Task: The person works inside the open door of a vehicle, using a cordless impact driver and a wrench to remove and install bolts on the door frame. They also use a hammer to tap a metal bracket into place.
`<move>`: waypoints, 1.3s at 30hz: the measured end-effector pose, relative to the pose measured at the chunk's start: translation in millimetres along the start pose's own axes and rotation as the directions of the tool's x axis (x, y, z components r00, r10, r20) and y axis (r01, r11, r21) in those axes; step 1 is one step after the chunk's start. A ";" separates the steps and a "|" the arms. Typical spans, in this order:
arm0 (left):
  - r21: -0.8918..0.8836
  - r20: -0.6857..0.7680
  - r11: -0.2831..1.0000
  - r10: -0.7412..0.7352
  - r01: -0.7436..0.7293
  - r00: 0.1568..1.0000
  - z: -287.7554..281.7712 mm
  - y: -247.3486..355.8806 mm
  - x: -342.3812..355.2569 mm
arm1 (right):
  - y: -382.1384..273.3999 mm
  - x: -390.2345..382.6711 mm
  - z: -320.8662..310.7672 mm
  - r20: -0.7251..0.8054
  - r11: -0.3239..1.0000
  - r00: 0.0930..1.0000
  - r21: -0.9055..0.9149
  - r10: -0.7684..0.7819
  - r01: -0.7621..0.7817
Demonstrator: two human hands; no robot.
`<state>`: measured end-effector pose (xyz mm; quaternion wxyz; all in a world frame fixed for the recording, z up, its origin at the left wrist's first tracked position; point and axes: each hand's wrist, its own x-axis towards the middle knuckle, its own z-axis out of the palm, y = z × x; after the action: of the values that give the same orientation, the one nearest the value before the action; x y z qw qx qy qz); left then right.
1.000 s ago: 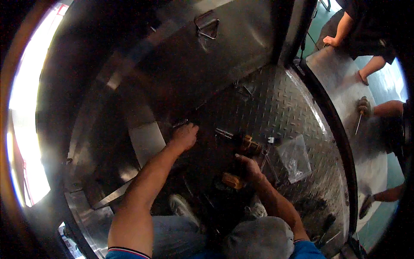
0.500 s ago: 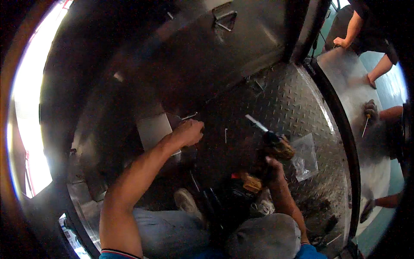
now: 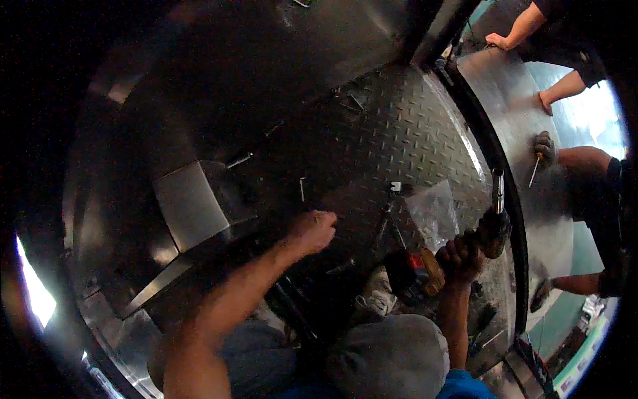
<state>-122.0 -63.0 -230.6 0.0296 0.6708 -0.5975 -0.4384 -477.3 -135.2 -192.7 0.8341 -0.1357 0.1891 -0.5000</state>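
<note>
My right hand grips a cordless drill with a yellow and black body; its bit points up and away over the diamond-plate floor. My left hand hovers low over the same floor with its fingers curled loosely, holding nothing that I can make out. A small L-shaped key lies on the plate just beyond my left hand. A clear plastic bag lies between my two hands. My knee and a white shoe sit below them.
A shiny steel box stands at the left against a curved steel wall. A dark rim bounds the floor on the right. Beyond it other people's hands rest on a steel sheet; one gloved hand holds a screwdriver.
My right hand has swung the drill to the right and raised its bit upright. My left hand has drawn back from the steel box toward the middle of the floor.
</note>
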 end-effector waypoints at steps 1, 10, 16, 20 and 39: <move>-0.034 -0.031 0.999 0.005 -0.006 1.000 6.3 13.5 5.1 | -4.2 -1.4 -3.0 0.049 1.000 0.999 -0.011 0.005 -0.005; 0.309 -0.571 0.951 0.198 -0.014 0.797 96.0 104.8 49.8 | -6.9 -22.8 3.3 -0.111 0.990 0.993 -0.142 -0.034 0.018; 0.242 -0.415 0.966 0.022 0.088 0.909 107.6 72.6 59.5 | -6.6 -23.0 7.2 -0.228 0.986 0.972 -0.164 -0.060 0.022; 0.146 -0.330 0.970 -0.139 0.196 0.934 58.3 66.5 55.6 | -0.4 -14.1 16.7 -0.221 0.988 0.974 -0.153 -0.054 0.020; 0.567 -0.355 0.733 0.628 -0.375 0.692 55.6 95.7 57.2 | 4.8 -22.5 19.3 -0.198 0.995 0.976 -0.007 0.095 -0.098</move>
<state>-236.5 -110.6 -242.5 0.1571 0.5551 -0.8146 -0.0601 -474.5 -112.3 -173.5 0.8333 -0.0831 0.2817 -0.4684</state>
